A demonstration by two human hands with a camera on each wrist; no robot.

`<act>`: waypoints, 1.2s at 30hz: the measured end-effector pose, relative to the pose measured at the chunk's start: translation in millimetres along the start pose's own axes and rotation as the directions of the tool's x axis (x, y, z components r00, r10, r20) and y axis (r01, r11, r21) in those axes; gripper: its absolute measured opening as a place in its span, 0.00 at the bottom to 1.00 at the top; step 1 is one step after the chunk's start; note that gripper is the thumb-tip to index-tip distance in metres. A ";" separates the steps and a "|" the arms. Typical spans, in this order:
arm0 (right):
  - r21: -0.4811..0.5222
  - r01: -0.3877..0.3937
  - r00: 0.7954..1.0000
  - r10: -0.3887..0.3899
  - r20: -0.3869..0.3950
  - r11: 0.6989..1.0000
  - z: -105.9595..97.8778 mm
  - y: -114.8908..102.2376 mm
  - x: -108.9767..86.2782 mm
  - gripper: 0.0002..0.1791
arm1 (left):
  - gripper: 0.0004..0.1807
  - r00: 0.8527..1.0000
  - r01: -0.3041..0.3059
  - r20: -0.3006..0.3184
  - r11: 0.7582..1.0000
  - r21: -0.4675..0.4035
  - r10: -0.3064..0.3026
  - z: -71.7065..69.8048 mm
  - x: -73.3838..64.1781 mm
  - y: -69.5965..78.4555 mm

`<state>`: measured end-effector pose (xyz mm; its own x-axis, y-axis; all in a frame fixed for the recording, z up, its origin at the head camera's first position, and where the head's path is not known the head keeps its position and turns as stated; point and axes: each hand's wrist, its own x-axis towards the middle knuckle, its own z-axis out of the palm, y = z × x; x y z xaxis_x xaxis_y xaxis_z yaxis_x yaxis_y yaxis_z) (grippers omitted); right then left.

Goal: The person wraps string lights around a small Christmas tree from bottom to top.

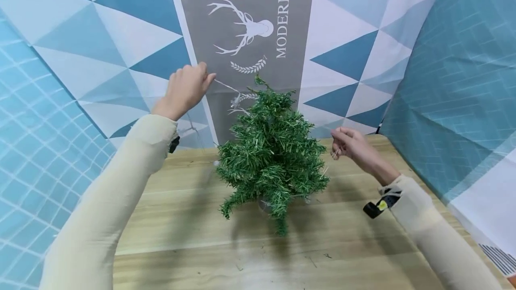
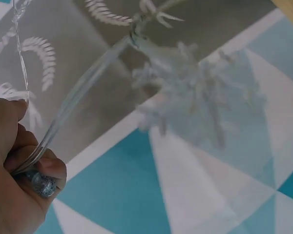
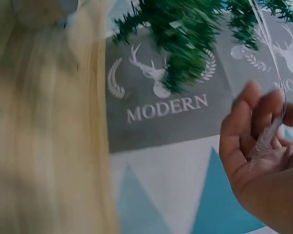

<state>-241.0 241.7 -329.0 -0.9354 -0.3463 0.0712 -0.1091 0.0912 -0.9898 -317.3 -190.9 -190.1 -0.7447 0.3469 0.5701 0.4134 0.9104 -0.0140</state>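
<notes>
A small green artificial Christmas tree [image 1: 272,147] stands upright on the wooden table between the two hands. Up and left of its top, my left hand [image 1: 185,88] grips a clear-wired light string [image 2: 83,83]. A round clear bulb [image 2: 43,185] sits among its curled fingers, and a blurred, frosted clear cluster [image 2: 200,92] hangs from the wire. The string slants from that hand toward the treetop in the head view. On the tree's right, my right hand [image 1: 350,144] has curled fingers round another stretch of clear wire [image 3: 276,63], which runs up past the branches.
Wood-grain table [image 1: 193,236] carries a few fallen green bits in front of the tree. Behind stands a patterned cloth backdrop [image 1: 342,26] with deer and the word MODERN. Blue cloth walls [image 1: 455,79] close in both sides.
</notes>
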 end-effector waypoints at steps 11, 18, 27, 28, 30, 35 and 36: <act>0.075 -0.023 0.991 0.032 -0.127 0.997 43.6 36.4 -2.6 0.10 | 0.17 0.999 0.016 0.028 0.997 0.071 -0.018 27.0 -24.6 -29.2; -0.015 -0.093 0.984 0.090 -0.154 0.996 56.2 33.2 -9.8 0.31 | 0.18 0.996 0.070 0.059 0.998 -0.001 -0.069 35.5 -48.3 -48.4; -0.233 0.052 0.938 -0.128 -0.321 0.971 53.3 26.6 4.3 0.29 | 0.18 0.995 0.099 0.035 0.994 -0.052 -0.097 45.3 -70.7 -61.9; -0.260 0.057 0.933 -0.145 -0.330 0.964 51.9 28.2 7.6 0.30 | 0.18 0.996 0.092 0.021 0.994 -0.052 -0.091 46.5 -71.1 -62.1; -0.315 0.029 0.931 -0.140 -0.336 0.949 50.1 32.3 12.8 0.30 | 0.18 0.997 0.081 0.000 0.995 -0.055 -0.081 48.8 -72.0 -61.8; -0.355 -0.149 0.960 0.049 -0.276 0.923 48.4 45.8 16.8 0.18 | 0.19 0.998 0.059 0.012 0.996 -0.071 -0.058 56.6 -76.2 -61.7; -0.328 -0.171 0.962 0.085 -0.261 0.929 48.1 47.1 16.0 0.17 | 0.19 0.998 0.057 0.018 0.996 -0.072 -0.056 57.7 -77.9 -62.2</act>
<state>-245.0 195.6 -380.4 -0.9965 -0.0819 0.0160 -0.0514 0.4500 -0.8916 -315.3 -261.5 -281.0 -0.7760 0.2992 0.5553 0.4066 0.9103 0.0778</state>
